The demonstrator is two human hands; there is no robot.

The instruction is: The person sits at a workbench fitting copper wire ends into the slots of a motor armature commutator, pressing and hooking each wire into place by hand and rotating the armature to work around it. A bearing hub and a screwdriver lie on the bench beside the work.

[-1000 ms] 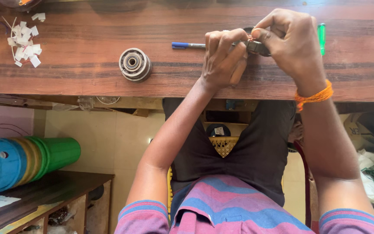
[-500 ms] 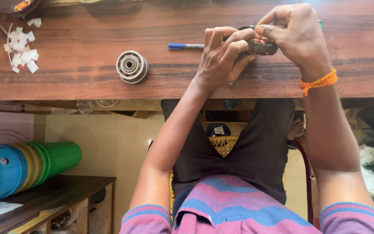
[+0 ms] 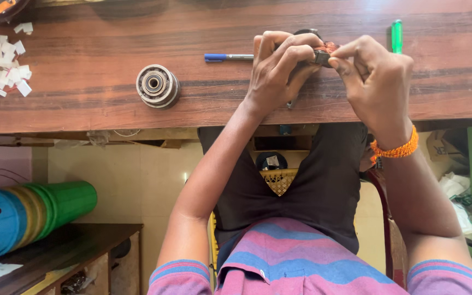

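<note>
Both my hands meet over the wooden table [image 3: 83, 38] and hold one small dark part [image 3: 323, 54] with copper-coloured windings. My left hand [image 3: 277, 68] curls its fingers over the part from the left. My right hand [image 3: 375, 82] pinches its right end between thumb and forefinger; an orange thread band circles that wrist. Most of the part is hidden by my fingers. A blue pen [image 3: 228, 57] lies just left of my left hand.
A round metal bearing-like piece [image 3: 157, 85] rests on the table to the left. White paper scraps [image 3: 7, 68] lie at the far left. A green pen [image 3: 396, 35] sits behind my right hand. Stacked coloured buckets [image 3: 28, 216] lie below on a low shelf.
Both hands have shifted slightly left and nearer the table's front edge with the small part still held; the right fingers have re-gripped its end.
</note>
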